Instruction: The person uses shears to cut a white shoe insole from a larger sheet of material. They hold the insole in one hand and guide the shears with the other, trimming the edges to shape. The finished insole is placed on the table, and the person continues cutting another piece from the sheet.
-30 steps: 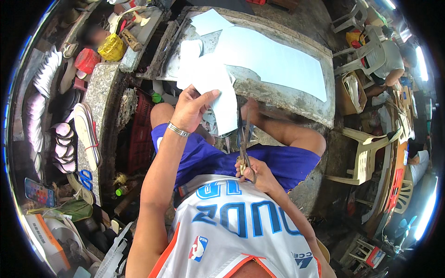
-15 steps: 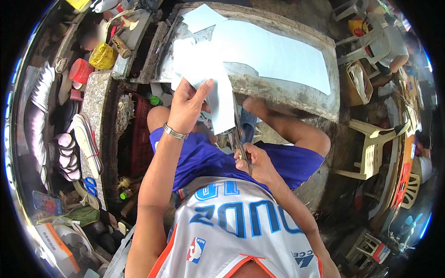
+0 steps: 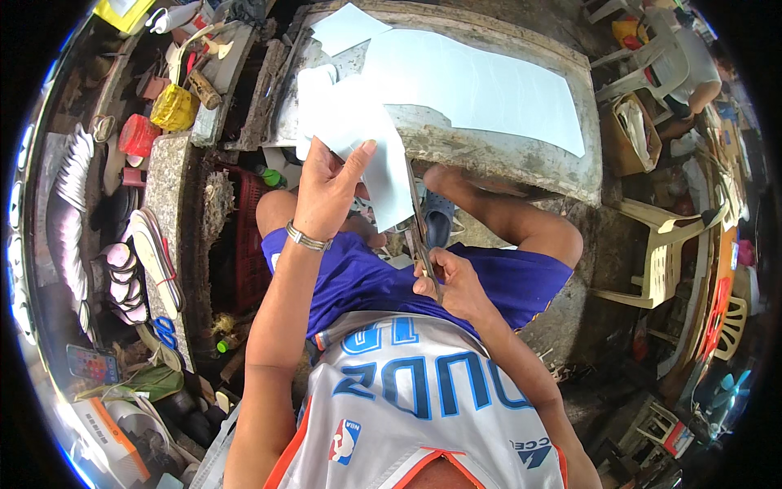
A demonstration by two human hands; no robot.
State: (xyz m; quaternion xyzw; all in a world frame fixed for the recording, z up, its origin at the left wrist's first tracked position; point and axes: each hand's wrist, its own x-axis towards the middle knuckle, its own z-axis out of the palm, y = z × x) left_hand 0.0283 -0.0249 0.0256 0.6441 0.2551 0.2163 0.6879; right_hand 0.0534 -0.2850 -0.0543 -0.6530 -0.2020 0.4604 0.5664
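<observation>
The left hand pinches a thin, flat white sheet; along its right edge long, dark metal scissors point away, gripped by the right hand.

Orange-trimmed white jersey, purple shorts, silvery metal wristband.

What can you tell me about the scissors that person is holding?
The scissors are long, slim and dark, metal by their look. The right hand grips them, hiding much of the handles, and the blades point forward. They run along the right edge of the white sheet that the left hand holds; how far they stand open is hard to tell.
</observation>
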